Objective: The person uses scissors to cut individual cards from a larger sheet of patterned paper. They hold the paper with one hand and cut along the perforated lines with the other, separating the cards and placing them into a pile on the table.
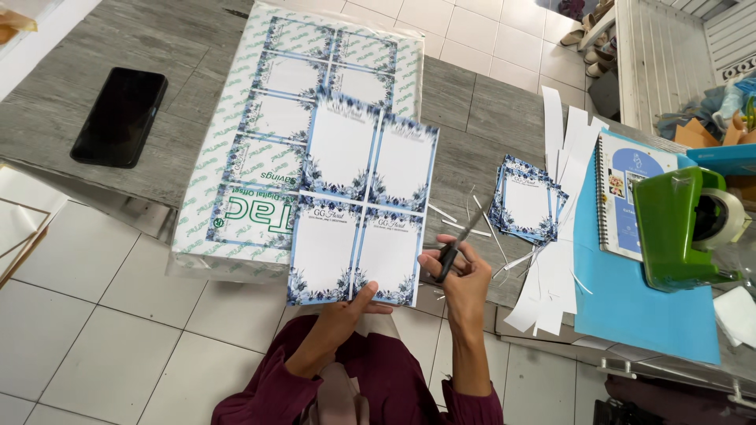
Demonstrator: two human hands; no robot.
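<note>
My left hand (346, 308) pinches the lower edge of a printed sheet (362, 201) that carries several blue floral cards, holding it up over the table. Just right of the sheet, my right hand (461, 275) grips black-handled scissors (457, 245) with the blades pointing up and to the right, close to the sheet's lower right edge. A stack of cut floral cards (526, 203) lies to the right on the grey table (87, 126).
Under the held sheet lies a wrapped ream of printed sheets (260, 142). A black phone (120, 116) rests at the left. White paper strips (551, 275), a spiral notebook (630, 189), blue paper (630, 307) and a green tape dispenser (681, 228) sit at the right.
</note>
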